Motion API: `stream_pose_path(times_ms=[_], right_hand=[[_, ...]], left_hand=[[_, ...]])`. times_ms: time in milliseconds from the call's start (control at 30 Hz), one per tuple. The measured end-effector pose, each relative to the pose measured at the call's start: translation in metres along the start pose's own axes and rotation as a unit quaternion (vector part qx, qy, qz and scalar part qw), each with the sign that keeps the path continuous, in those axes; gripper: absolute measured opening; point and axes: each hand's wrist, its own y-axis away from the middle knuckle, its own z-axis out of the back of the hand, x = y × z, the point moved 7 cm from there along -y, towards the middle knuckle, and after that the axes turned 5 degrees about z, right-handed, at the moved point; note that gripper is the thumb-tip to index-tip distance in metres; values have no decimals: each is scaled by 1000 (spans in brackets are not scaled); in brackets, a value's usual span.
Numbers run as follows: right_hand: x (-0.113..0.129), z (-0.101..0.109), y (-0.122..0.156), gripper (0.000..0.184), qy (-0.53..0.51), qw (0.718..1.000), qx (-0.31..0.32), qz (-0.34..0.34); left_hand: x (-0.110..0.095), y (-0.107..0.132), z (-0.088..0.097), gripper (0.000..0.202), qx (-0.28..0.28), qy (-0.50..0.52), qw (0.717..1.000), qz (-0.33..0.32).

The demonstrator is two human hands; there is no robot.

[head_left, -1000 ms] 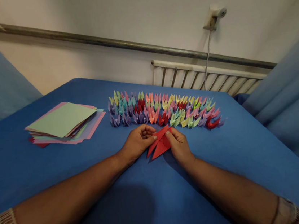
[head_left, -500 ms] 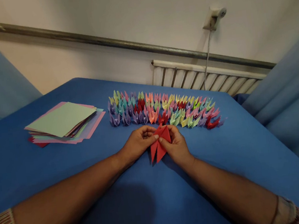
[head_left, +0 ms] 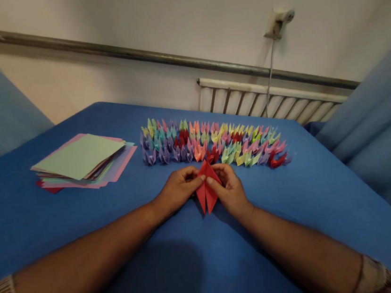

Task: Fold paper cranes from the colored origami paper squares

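Observation:
A red folded paper (head_left: 209, 197), shaped like a narrow diamond with its lower half split into two points, is held upright between my hands. My left hand (head_left: 182, 185) pinches its left side, thumb on the front face and fingers curled behind. On the right side my right hand (head_left: 229, 187) grips it the same way, the two thumbs nearly meeting at its middle. Just beyond the paper stand rows of small folded paper cranes (head_left: 232, 151) in purple, green, yellow, pink and red. The fingertips behind the paper are partly hidden.
To the left lies an uneven stack of coloured paper sheets (head_left: 82, 156), pale green on top. Everything rests on a blue-covered table (head_left: 133, 277). Behind it are a radiator (head_left: 246, 97), a wall rail (head_left: 127, 52) and a socket with a cable (head_left: 275, 25). Blue curtains (head_left: 385, 128) hang at both sides.
The red paper has turned a little and now stands straighter, its upper tip showing and its outline a more even diamond. Both hands keep their grip in nearly the same place.

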Motion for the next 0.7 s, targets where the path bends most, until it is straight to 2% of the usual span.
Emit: stream_pose_path(times_ms=[100, 167, 300, 400, 533, 700], right_hand=[[-3, 2, 1, 25, 3, 1000, -24, -16], [-7, 3, 0, 21, 12, 999, -29, -19], [-8, 6, -1, 11, 71, 997, -35, 4], [-6, 3, -1, 7, 105, 994, -11, 20], [-7, 0, 1, 14, 99, 995, 7, 15], [-12, 4, -1, 19, 52, 998, -21, -9]], left_hand=[[-4, 2, 8, 26, -65, 7, 998, -11], [-5, 3, 9, 24, -78, -1, 997, -9], [-3, 3, 1, 19, -36, -20, 999, 11], [-5, 4, -3, 18, -13, -27, 1000, -5], [-7, 4, -6, 19, 22, -45, 998, -23], [-5, 2, 2, 24, -13, -49, 998, -38]])
